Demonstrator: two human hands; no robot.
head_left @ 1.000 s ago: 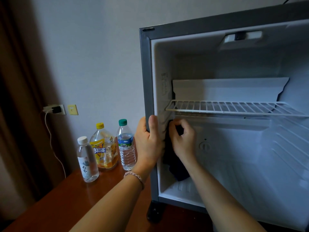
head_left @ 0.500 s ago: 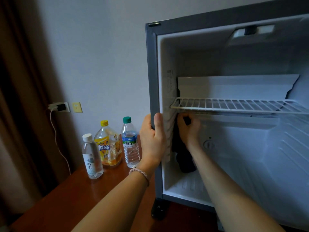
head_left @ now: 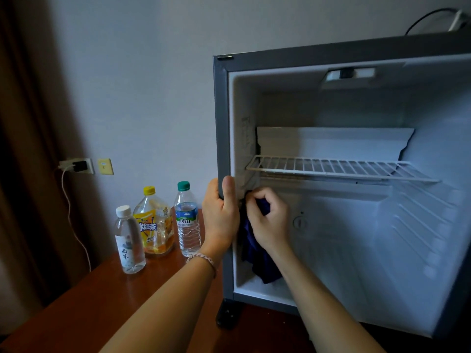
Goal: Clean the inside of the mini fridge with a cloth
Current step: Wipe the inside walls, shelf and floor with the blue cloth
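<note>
Inside the mini fridge (head_left: 356, 225), against its left wall just under the wire shelf (head_left: 339, 167), the right hand (head_left: 267, 220) is bunching a dark blue cloth (head_left: 257, 256) in curled fingers and pressing it to the white lining. The rest of the cloth is hanging down the wall toward the fridge floor. The left hand (head_left: 220, 215) is gripping the grey front edge of the cabinet, thumb lying along the inner face and the other fingers wrapping round the outside, steadying the box.

Compared with a second ago, the right hand is sitting a little lower beneath the shelf and nearer the front edge, and its fingers are curling more tightly on the cloth, while the left hand is keeping its hold at the same spot on the frame. That small shift suggests the wiping is working over the left wall in short strokes; the back wall, floor, shelf and right side are probably still waiting.

Three bottles (head_left: 158, 222) are standing on the wooden table (head_left: 89, 314) just left of the fridge.
</note>
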